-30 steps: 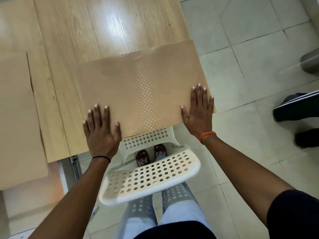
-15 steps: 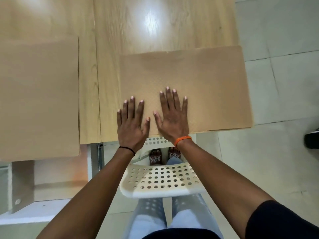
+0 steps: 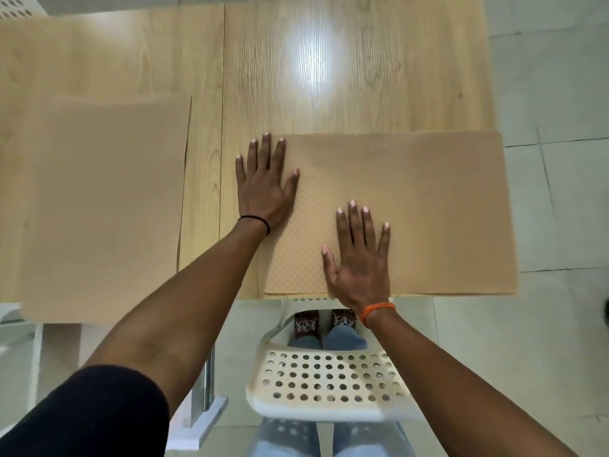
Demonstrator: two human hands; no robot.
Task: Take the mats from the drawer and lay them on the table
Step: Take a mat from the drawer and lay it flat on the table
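I am looking at the tan mat [image 3: 428, 206] lying flat at the near right corner of the wooden table [image 3: 362, 61], its right edge hanging a little past the table's side and its near edge lining up with the table's near edge. My left hand [image 3: 263, 189] is lying flat with fingers spread on the mat's left edge, part on the mat and part on the bare wood, gripping nothing. My right hand [image 3: 359, 258] is pressing flat, fingers spread, on the mat's near part, its heel reaching the near edge; it too is holding nothing. A second mat [image 3: 99, 206] is lying flat on the left part of the table, apart from the first, with a strip of bare wood showing between them. A white perforated chair [image 3: 329, 384] is standing below the table's near edge, under my right wrist, which is wearing an orange band [image 3: 375, 312]. My left wrist is wearing a thin black band [image 3: 257, 221].
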